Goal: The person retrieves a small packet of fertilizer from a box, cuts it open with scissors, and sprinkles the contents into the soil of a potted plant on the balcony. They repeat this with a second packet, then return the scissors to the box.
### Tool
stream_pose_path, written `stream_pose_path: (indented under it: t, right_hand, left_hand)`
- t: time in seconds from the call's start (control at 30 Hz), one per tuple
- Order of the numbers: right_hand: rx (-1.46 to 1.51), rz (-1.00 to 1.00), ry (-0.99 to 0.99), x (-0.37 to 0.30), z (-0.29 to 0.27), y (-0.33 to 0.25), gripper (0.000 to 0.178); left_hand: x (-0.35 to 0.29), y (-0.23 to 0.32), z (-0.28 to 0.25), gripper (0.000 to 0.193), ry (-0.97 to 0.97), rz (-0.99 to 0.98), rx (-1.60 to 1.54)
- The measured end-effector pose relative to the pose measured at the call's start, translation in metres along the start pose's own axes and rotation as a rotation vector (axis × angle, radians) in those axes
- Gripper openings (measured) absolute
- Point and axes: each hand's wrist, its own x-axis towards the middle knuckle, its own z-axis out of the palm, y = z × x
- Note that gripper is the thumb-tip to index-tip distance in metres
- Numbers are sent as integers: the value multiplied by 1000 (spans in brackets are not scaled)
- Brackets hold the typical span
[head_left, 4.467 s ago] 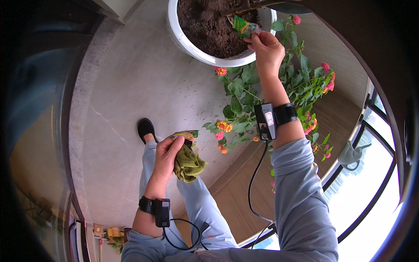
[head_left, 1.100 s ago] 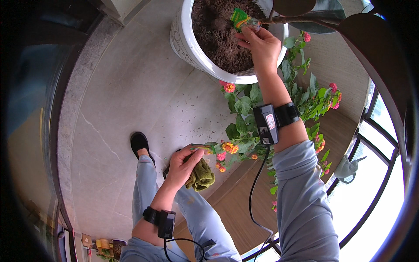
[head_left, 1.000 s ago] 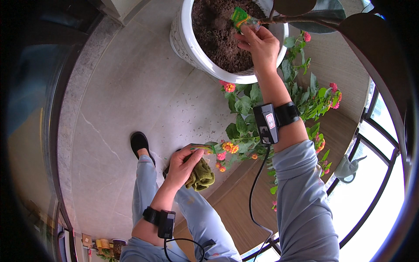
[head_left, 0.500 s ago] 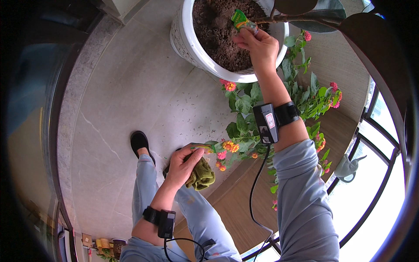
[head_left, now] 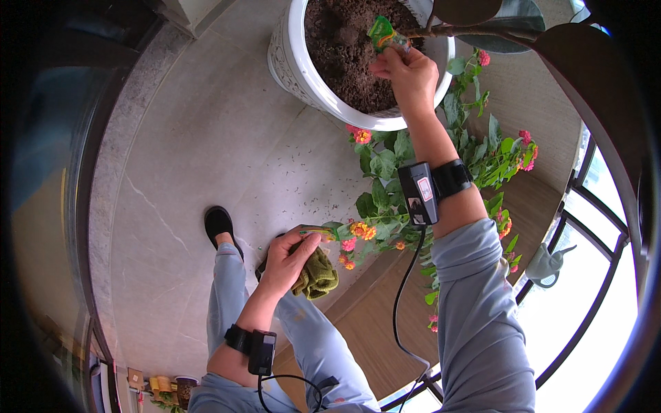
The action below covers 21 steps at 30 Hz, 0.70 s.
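The right hand [head_left: 412, 72] is stretched out over the big white pot [head_left: 292, 62], its fingers pinched around a small green packet [head_left: 381, 33]. The packet sits above the dark soil [head_left: 344, 55], close to the thick stem [head_left: 475, 32] that crosses the top of the pot, and its upper end is tilted away from the wrist, which looks like a way to keep its mouth over the earth rather than over the floor.

The left hand [head_left: 288, 258] hangs low by the knee, closed around a bunched olive-green cloth [head_left: 318, 275]. A thin green strip [head_left: 315, 232] also pokes out past its fingertips; what that strip is cannot be told. Holding the cloth down and aside keeps it clear of the pot while the other arm works.

A flowering plant [head_left: 441, 172] with pink and orange blooms stands between the pot and the person's legs, so the right arm reaches across its leaves.

By count: one pot, one packet, one cloth, two wrist straps each carrying a small black device [head_left: 418, 194], one black shoe [head_left: 219, 224] on the pale stone floor [head_left: 206, 138], and one small watering can [head_left: 545, 265] off by the window railing.
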Motion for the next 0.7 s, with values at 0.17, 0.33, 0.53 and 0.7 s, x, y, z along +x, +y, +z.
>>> stream_pose_path:
  t: [0.17, 0.33, 0.53, 0.7]
  right_hand:
    - [-275, -50, 84, -3, -2, -9, 18]
    - [-165, -40, 100, -2, 0, -9, 19]
    - [-14, -53, 60, 0, 0, 0, 14]
    - [-69, -42, 9, 1, 1, 5, 17]
  left_hand:
    - [0, 0, 0, 20, 7, -7, -11]
    - [0, 1, 1, 20, 16, -17, -10]
    - [1, 1, 3, 20, 24, -30, -34]
    - [2, 0, 3, 20, 28, -43, -32]
